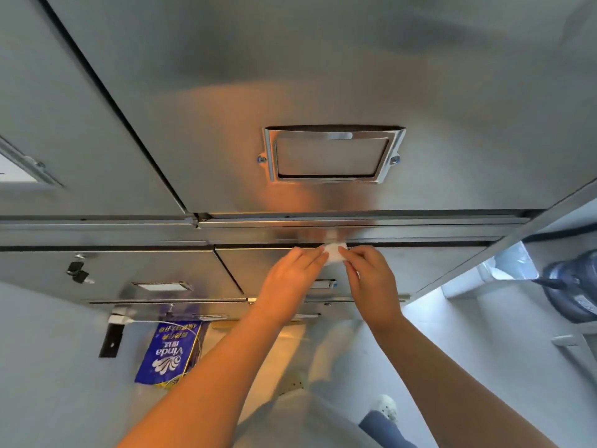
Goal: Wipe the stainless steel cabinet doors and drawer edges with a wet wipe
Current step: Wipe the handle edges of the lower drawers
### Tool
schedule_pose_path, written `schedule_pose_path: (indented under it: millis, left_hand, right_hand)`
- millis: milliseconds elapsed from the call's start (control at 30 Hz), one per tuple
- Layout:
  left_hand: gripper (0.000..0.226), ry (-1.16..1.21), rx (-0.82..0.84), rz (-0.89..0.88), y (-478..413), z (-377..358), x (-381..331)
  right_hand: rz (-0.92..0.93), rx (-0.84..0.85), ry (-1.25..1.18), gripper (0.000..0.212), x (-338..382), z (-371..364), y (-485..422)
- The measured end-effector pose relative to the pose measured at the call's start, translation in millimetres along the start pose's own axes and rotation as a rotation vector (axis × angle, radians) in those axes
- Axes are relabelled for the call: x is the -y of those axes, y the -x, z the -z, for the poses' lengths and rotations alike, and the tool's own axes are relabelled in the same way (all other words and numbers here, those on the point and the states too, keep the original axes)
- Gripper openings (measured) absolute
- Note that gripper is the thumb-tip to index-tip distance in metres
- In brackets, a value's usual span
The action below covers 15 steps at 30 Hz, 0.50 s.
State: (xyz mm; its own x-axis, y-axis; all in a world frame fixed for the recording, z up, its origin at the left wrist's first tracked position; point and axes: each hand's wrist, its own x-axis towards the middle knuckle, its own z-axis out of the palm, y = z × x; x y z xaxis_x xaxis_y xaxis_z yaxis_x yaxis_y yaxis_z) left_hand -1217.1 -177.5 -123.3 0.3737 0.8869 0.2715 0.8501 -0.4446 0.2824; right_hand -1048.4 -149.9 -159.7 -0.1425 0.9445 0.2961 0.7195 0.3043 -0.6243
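While both hands meet at the top edge of a lower drawer [403, 266], a small, crumpled white wet wipe [334, 252] sits between them, pressed against the brushed steel just below the dark gap under the rail. The left hand [292, 273] reaches in with its fingers almost straight, their tips on the wipe's left edge; its thumb is hidden. The right hand [368, 276] has its fingers curled and pinches the wipe's right side.

Above, the large upper drawer front [323, 76] is smooth, matt stainless steel with soft reflections, and carries a rectangular polished chrome label frame [332, 155] fixed by 2 small screws. To the left, a second steel panel [64, 124] is separated from it by a thin dark seam.

Lower left, keys [77, 273] hang from a lock. A glossy blue packet [171, 354] printed "Vinda" lies on the pale floor beneath the cabinet. At the right edge a translucent blue water bottle [571, 286] is partly cut off. The forearms cover much of the lower drawers.
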Motion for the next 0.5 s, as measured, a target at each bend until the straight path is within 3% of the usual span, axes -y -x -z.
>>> schedule_pose_path:
  millis: [200,500]
  left_hand:
    - [0.045,0.024,-0.078,-0.065,-2.2,-2.5,5.3]
    - [0.058,-0.054,-0.002,-0.019,-10.2,-16.2,11.0]
  right_hand:
    - [0.180,-0.149,0.116,0.025,-9.5,-4.0,0.4]
    - [0.104,-0.065,0.149,0.023,-8.1,-7.4,-13.8]
